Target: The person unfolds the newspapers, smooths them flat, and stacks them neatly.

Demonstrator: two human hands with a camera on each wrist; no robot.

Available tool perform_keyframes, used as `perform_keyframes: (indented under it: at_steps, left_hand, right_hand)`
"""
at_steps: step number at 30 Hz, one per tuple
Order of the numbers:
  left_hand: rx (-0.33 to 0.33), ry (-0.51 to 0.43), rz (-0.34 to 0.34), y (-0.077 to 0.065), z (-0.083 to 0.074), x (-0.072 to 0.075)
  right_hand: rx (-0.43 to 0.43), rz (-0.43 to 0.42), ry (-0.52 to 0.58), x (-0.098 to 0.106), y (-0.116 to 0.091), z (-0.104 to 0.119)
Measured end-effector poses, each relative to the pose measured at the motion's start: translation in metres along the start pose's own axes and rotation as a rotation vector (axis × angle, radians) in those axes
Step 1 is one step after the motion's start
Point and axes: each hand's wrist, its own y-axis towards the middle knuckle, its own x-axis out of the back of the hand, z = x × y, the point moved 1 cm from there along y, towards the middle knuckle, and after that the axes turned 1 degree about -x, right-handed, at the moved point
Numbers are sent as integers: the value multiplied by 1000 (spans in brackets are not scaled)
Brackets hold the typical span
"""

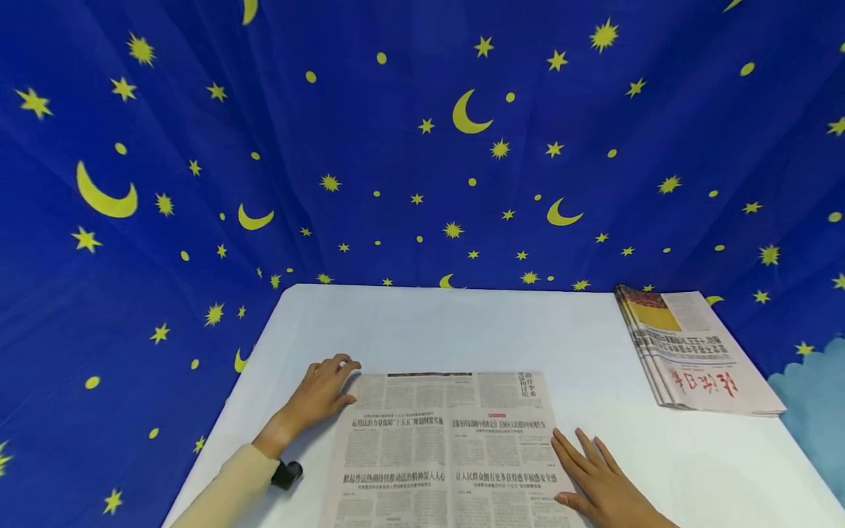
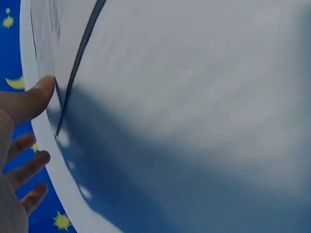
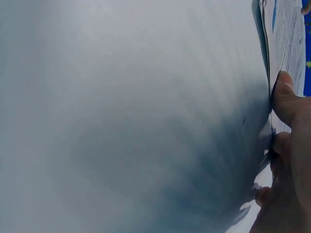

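An open newspaper lies spread on the white table, its printed columns facing up and a fold line running down its middle. At its upper left corner is my left hand, fingers loosely bent and apart. In the left wrist view the thumb of that left hand is beside the paper's edge, and its other fingers are spread, pinching nothing. My right hand rests along the newspaper's right edge with fingers extended. The right wrist view has the thumb of the right hand against the sheets' edge.
A stack of folded newspapers sits at the table's far right. Behind and to the left hangs a blue curtain with yellow moons and stars. A black device is on the left wrist, below a cream sleeve.
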Motion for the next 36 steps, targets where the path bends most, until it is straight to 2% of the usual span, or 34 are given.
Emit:
perform_keyframes:
  at_steps: [2, 4, 7, 9, 13, 16, 20, 24, 28, 31, 35, 36]
  left_hand:
    - [-43, 14, -1, -15, -12, 0]
    - [-96, -22, 31, -29, -25, 0]
    - [-202, -62, 71, -48, -44, 0]
    - [-271, -53, 77, -58, -54, -1]
    - [-346, -55, 68, -77, -59, 1]
    - [-383, -88, 116, -86, -57, 3]
    - [-421, -109, 212, -84, -51, 5]
    - [-472, -99, 274, -78, -45, 10]
    - [-518, -97, 309, -72, -39, 14]
    - [-505, -105, 334, -72, -37, 14]
    - [-485, -102, 345, -72, -38, 13]
    - [-487, -94, 342, -72, -38, 12]
  right_hand:
    - [-9, -9, -13, -4, -2, 1]
    - [-21, -25, -35, -6, -4, 1]
    - [-31, -31, -60, -6, -8, 0]
    - [-44, -20, -51, -5, -10, 0]
    - [-50, 11, -10, -4, -8, 1]
    - [-39, 14, 0, -3, -8, 2]
    - [-44, 18, -5, 1, -7, 2]
    - [-55, 42, 1, 6, -5, 3]
    - [43, 45, -31, 8, -3, 1]
    - [89, 115, -20, 12, -6, 3]
    - [88, 221, -44, 15, -12, 8]
    - [94, 226, -61, 16, -13, 9]
